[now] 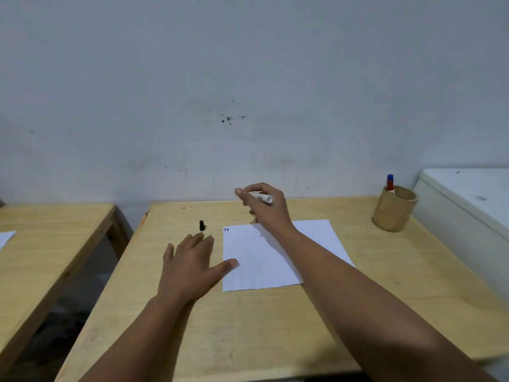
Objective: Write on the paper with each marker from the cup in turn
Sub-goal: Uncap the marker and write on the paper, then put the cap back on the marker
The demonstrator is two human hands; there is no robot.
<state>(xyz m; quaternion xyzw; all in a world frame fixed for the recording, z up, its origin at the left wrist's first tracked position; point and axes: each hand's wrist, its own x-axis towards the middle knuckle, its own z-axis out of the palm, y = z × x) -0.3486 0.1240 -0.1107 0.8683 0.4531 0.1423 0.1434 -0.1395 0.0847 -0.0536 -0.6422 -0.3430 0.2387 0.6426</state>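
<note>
- Right hand, centre of frame, fingers curled shut around a white marker; barrel lies roughly level, its butt end toward frame right, tip hidden in the fist.
- Black cap stands upright on the table, left of the paper, well apart from the marker.
- Left hand lies flat, fingers spread, empty; fingertips just below the cap, thumb on the paper's left edge.
- Judgement: left hand is nearer the cap; recapping likely comes next.
- Cup, right of frame, holds other markers.
</note>
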